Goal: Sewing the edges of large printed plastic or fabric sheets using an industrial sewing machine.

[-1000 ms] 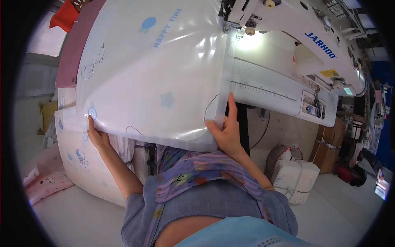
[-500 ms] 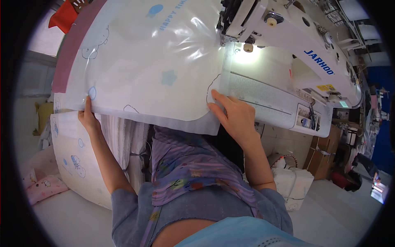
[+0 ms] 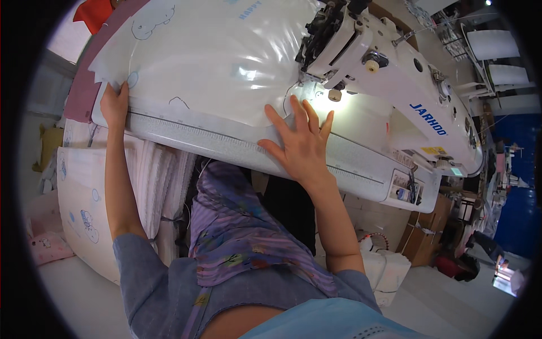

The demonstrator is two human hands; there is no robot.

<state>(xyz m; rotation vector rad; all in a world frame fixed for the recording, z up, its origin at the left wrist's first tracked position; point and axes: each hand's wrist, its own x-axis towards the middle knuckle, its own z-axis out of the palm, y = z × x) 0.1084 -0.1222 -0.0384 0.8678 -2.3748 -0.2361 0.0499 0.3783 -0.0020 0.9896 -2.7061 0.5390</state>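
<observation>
A pale, glossy sheet [image 3: 192,62] with blue motifs and cartoon outlines lies across the bed of a white sewing machine [image 3: 389,73]. My left hand [image 3: 114,106] pinches its near edge toward the left. Spread fingers of my right hand [image 3: 302,144] rest at the sheet's near right part, close below the lit needle area [image 3: 324,101]. The needle and presser foot are hard to make out. A mauve strip [image 3: 84,90] lies along the left side of the sheet. The metal bed edge with a ruler scale [image 3: 220,138] shows between my hands.
Stacked folded printed sheets [image 3: 130,175] hang below the bed at left. A cardboard box [image 3: 423,237] and a tied white bundle [image 3: 384,271] stand on the floor at right. A small tray with bobbins [image 3: 405,189] is set in the bed's right end. Red cloth [image 3: 96,14] is at far left.
The sheet has moved away from me toward the far side, uncovering the bed's ruler edge. Both hands moved forward with it, and my right hand's fingers have spread.
</observation>
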